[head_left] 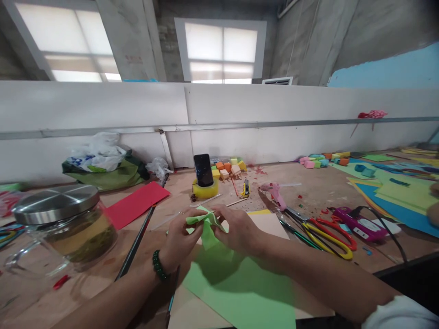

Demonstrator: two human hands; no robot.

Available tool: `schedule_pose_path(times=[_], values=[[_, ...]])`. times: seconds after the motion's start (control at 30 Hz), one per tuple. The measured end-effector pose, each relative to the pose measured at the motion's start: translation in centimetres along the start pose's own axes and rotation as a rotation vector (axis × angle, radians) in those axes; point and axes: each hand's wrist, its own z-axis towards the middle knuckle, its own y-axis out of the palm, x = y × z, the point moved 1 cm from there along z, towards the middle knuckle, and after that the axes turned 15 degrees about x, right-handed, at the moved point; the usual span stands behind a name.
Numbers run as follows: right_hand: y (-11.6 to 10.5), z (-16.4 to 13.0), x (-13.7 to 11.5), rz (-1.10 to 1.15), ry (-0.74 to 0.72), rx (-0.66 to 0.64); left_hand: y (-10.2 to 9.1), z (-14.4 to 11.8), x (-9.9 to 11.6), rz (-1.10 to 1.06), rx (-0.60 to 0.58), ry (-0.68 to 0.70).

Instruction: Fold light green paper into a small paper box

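Observation:
Both my hands are closed on a folded piece of green paper [208, 230] held up in front of me. My left hand [181, 237] pinches its left side, with a dark beaded bracelet on the wrist. On the right side of the fold, my right hand [238, 228] grips with thumb and fingers. Beneath them lies a larger green sheet [254, 292], partly shaded by my hands. Whether the held piece is joined to that sheet I cannot tell. Under it is a pale peach sheet [192, 306].
A glass teapot [78, 233] and red paper [137, 205] lie left. Ahead, a phone [203, 170] leans on a yellow tape roll [205, 189], near a yellow cutter [246, 188]. At right are a pink glue gun [275, 195], scissors [329, 237] and a purple power strip [358, 224].

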Motion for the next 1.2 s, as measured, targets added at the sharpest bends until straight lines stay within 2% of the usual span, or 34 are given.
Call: schedule_pose_path(times=[0.1, 0.37, 0.67, 0.8, 0.93, 1.03, 1.1, 1.2], values=[[0.0, 0.0, 0.0, 0.043, 0.019, 0.001, -0.1, 0.1, 0.1, 0.015, -0.016, 0.109], [-0.1, -0.1, 0.1, 0.051, -0.018, -0.056, -0.5, 0.2, 0.2, 0.11, -0.032, 0.181], [-0.5, 0.1, -0.6, 0.166, -0.152, 0.134, -1.0, -0.2, 0.6, 0.116, 0.073, 0.25], [-0.7, 0.1, -0.8, 0.175, -0.182, 0.118, -1.0, -0.2, 0.9, 0.12, 0.097, 0.252], [-0.6, 0.2, -0.5, -0.009, -0.173, 0.05, -0.4, 0.0, 0.6, 0.109, -0.047, 0.209], [-0.2, 0.3, 0.1, -0.13, -0.063, -0.067, 0.1, -0.1, -0.1, 0.142, -0.164, 0.106], [0.0, 0.3, 0.3, -0.163, 0.019, -0.11, 0.3, -0.2, -0.6, 0.155, -0.195, 0.03], [-0.1, 0.3, 0.2, -0.178, 0.051, -0.13, 0.7, -0.4, -0.9, 0.15, -0.212, -0.019]])
